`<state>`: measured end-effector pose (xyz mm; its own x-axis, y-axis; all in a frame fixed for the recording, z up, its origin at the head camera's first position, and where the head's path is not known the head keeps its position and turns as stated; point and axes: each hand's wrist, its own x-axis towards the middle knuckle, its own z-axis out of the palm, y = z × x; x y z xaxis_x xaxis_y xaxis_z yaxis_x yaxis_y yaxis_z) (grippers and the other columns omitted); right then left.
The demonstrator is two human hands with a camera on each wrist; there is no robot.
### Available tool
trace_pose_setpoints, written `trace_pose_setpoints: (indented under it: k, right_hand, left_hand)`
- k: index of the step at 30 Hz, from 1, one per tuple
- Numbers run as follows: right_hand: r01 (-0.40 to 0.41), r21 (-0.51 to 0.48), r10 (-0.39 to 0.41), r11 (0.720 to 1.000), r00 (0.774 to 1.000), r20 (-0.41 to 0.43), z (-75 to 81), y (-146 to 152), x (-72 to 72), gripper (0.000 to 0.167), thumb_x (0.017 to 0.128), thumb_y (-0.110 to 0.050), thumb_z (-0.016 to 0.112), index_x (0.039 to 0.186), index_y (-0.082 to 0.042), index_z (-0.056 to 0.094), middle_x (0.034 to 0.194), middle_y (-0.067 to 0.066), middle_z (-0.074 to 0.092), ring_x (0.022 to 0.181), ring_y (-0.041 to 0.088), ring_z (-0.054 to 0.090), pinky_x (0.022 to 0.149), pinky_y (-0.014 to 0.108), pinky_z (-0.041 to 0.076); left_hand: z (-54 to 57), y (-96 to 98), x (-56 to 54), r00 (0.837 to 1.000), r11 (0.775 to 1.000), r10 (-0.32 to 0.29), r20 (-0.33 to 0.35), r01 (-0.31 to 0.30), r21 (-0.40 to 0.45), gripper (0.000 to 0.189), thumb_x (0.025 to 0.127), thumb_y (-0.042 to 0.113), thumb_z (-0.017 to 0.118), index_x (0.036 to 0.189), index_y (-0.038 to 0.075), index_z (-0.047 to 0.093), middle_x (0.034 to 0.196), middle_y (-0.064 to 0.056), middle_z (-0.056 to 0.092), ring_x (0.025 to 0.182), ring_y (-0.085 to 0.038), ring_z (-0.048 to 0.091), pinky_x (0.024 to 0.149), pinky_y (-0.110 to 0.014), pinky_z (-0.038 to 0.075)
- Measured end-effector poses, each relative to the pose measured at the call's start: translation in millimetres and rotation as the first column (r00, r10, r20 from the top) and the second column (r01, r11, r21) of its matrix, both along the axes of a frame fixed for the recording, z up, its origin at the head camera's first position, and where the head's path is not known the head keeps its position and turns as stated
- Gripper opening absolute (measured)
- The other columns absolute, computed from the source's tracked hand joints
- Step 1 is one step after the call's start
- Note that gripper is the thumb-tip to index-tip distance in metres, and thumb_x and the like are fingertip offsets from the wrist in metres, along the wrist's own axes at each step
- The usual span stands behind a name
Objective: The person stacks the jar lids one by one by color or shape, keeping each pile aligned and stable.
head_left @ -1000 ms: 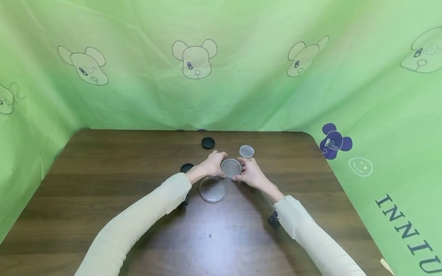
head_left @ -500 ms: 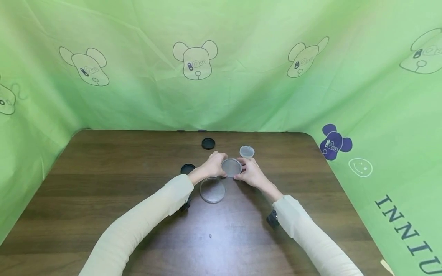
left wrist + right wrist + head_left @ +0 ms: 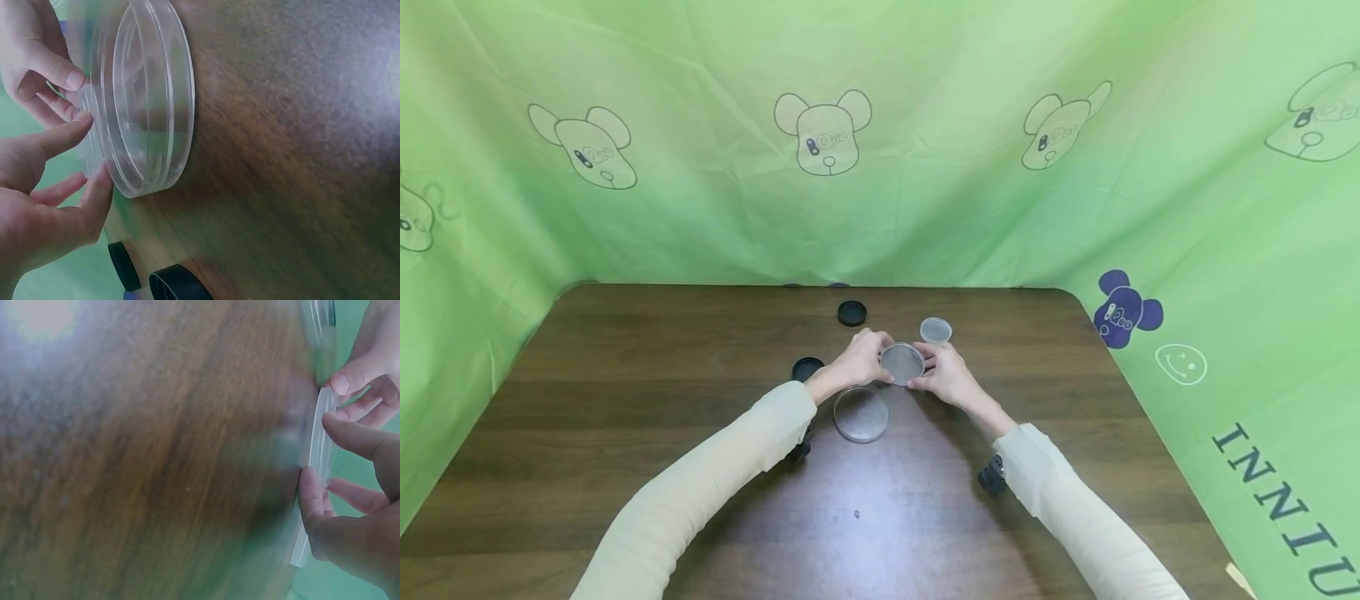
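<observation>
A clear round petri dish (image 3: 902,365) lies between my two hands at mid-table. My left hand (image 3: 863,358) holds its left rim between thumb and fingers, and my right hand (image 3: 947,372) does the same at the right rim. Close in front and to the left lies a larger clear petri dish (image 3: 861,414), big in the left wrist view, where its wall (image 3: 181,125) overlaps the held dish (image 3: 94,140). In the right wrist view, the fingertips of both hands sit at the edge of the held dish (image 3: 320,440).
Behind the right hand is another clear round dish (image 3: 936,330). One black round lid-like piece (image 3: 852,313) lies toward the back edge; a second black round piece (image 3: 807,367) is beside the left wrist. Green printed cloth (image 3: 925,208) hangs around the brown wooden table (image 3: 625,400).
</observation>
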<state>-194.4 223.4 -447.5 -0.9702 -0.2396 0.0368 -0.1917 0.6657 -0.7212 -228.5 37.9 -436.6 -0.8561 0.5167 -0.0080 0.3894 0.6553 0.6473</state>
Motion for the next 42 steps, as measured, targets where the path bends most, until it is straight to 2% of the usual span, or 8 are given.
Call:
trace_pose_setpoints:
  k: [8, 13, 20, 25, 33, 37, 42]
  right_hand:
    - [0.005, -0.062, -0.005, 0.998, 1.000, 0.010, 5.6, -5.6, 9.7, 0.066, 0.072, 0.008, 0.078, 0.130, 0.017, 0.047, 0.118, 0.034, 0.041, 0.095, 0.040, 0.063, 0.079, 0.037, 0.055]
    - [0.012, -0.084, -0.010, 0.996, 1.000, 0.018, 9.6, -9.9, 12.5, 0.068, 0.074, 0.009, 0.076, 0.133, 0.016, 0.044, 0.119, 0.033, 0.039, 0.096, 0.040, 0.063, 0.079, 0.036, 0.056]
    - [0.003, -0.081, -0.004, 0.997, 1.000, -0.001, 15.3, -17.1, 13.9, 0.069, 0.074, 0.010, 0.075, 0.134, 0.016, 0.042, 0.118, 0.033, 0.039, 0.096, 0.041, 0.064, 0.080, 0.034, 0.055]
    - [-0.008, -0.084, 0.007, 0.996, 1.000, -0.002, 16.8, -21.1, 16.7, 0.067, 0.074, 0.010, 0.076, 0.133, 0.016, 0.044, 0.117, 0.032, 0.040, 0.095, 0.040, 0.064, 0.080, 0.034, 0.055]
    - [-0.039, -0.110, 0.040, 0.993, 0.999, 0.005, 21.2, -28.8, 19.7, 0.066, 0.073, 0.010, 0.076, 0.132, 0.015, 0.047, 0.118, 0.033, 0.042, 0.095, 0.039, 0.064, 0.080, 0.033, 0.055]
    - [-0.055, -0.106, 0.055, 0.993, 0.998, -0.004, 21.7, -32.8, 19.1, 0.066, 0.073, 0.010, 0.077, 0.131, 0.015, 0.047, 0.115, 0.030, 0.048, 0.094, 0.037, 0.065, 0.079, 0.031, 0.056]
    - [-0.078, -0.109, 0.074, 0.991, 0.997, -0.034, 23.7, -37.9, 19.1, 0.066, 0.072, 0.010, 0.077, 0.130, 0.018, 0.046, 0.115, 0.032, 0.046, 0.092, 0.039, 0.064, 0.078, 0.032, 0.056]
  left_hand:
    - [1.7, -6.3, 4.8, 1.000, 0.999, -0.006, -0.003, 0.006, 0.051, 0.059, 0.069, 0.006, 0.085, 0.121, -0.005, 0.059, 0.104, -0.016, 0.060, 0.098, -0.026, 0.052, 0.086, -0.034, 0.045]
    - [4.1, -10.6, 8.6, 1.000, 0.997, 0.012, -0.005, -0.012, 0.078, 0.059, 0.071, 0.005, 0.084, 0.123, -0.005, 0.058, 0.105, -0.016, 0.058, 0.100, -0.026, 0.053, 0.086, -0.033, 0.046]
    - [8.4, -15.0, 15.8, 0.998, 0.991, 0.057, -0.009, -0.056, 0.125, 0.059, 0.071, 0.002, 0.083, 0.124, -0.006, 0.057, 0.109, -0.018, 0.056, 0.101, -0.027, 0.056, 0.085, -0.032, 0.050]
    - [9.8, -22.2, 21.3, 0.998, 0.986, 0.064, 0.028, -0.068, 0.155, 0.059, 0.072, 0.001, 0.083, 0.125, -0.006, 0.057, 0.111, -0.018, 0.056, 0.097, -0.025, 0.061, 0.082, -0.026, 0.052]
    - [9.9, -34.6, 27.8, 0.995, 0.979, 0.085, 0.046, -0.092, 0.182, 0.059, 0.071, 0.001, 0.083, 0.124, -0.005, 0.058, 0.110, -0.018, 0.055, 0.093, -0.023, 0.062, 0.077, -0.020, 0.052]
    - [11.2, -39.4, 29.8, 0.994, 0.971, 0.095, 0.058, -0.105, 0.215, 0.060, 0.070, 0.000, 0.084, 0.124, -0.006, 0.058, 0.109, -0.019, 0.055, 0.092, -0.023, 0.063, 0.076, -0.019, 0.053]
    - [10.9, -44.4, 32.5, 0.992, 0.964, 0.106, 0.068, -0.119, 0.237, 0.060, 0.071, -0.001, 0.083, 0.125, -0.006, 0.057, 0.110, -0.019, 0.054, 0.093, -0.025, 0.062, 0.075, -0.019, 0.053]
